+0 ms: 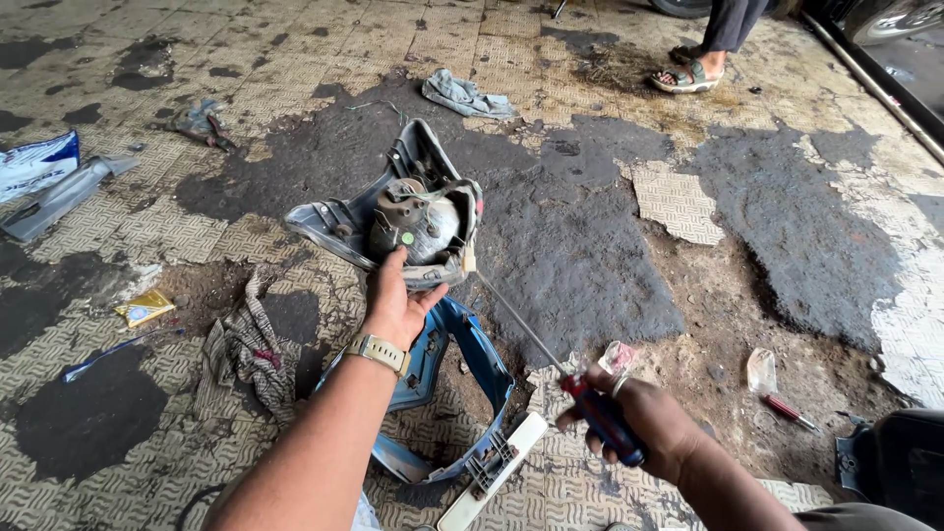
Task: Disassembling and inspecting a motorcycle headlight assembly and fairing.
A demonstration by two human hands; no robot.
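Left hand [396, 307]: my fingers grasp the lower rim of the headlight housing [393, 211], held tilted above the floor.
Right hand [639, 418]: my fingers are clenched around the screwdriver [560, 369] handle.
Screwdriver tip: touching the housing's right edge.
Beneath: blue panel [462, 383] on tiled floor [295, 59].

We saw the grey plastic headlight housing [393, 221] at center, the blue curved panel [447, 379] at six o'clock behind it, the crumpled cloth rag [246, 354] at eight.

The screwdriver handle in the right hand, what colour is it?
Dark blue with red, in the head view: screwdriver.
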